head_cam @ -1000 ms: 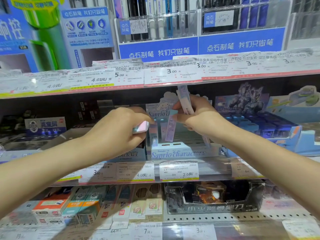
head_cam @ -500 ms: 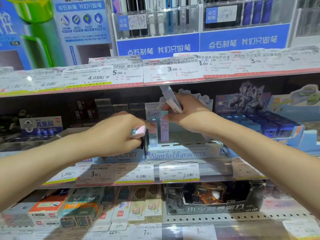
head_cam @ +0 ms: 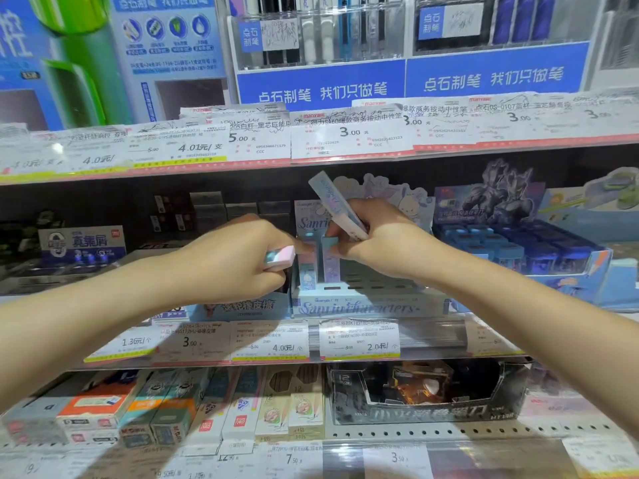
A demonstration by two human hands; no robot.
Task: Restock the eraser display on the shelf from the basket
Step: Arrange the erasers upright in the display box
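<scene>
I see the left hand (head_cam: 238, 262) curled round a pink-and-blue eraser (head_cam: 280, 258), just left of the display box (head_cam: 366, 304) on the middle shelf (head_cam: 432, 337). The right hand (head_cam: 377, 242) grips a tilted eraser stick (head_cam: 337, 205); its fingertips (head_cam: 337, 250) touch an upright eraser (head_cam: 330, 261) in the box.

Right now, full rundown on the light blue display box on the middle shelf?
The display box looks like light blue printed cardboard, with cursive lettering on its front lip and a cartoon-character backboard behind. Its slotted tray is mostly unfilled; a few slim eraser packs stand upright at the left end. It sits on the middle shelf, above the price tags. The right hand reaches over it with more packs; the left hand is beside its left edge.
</scene>
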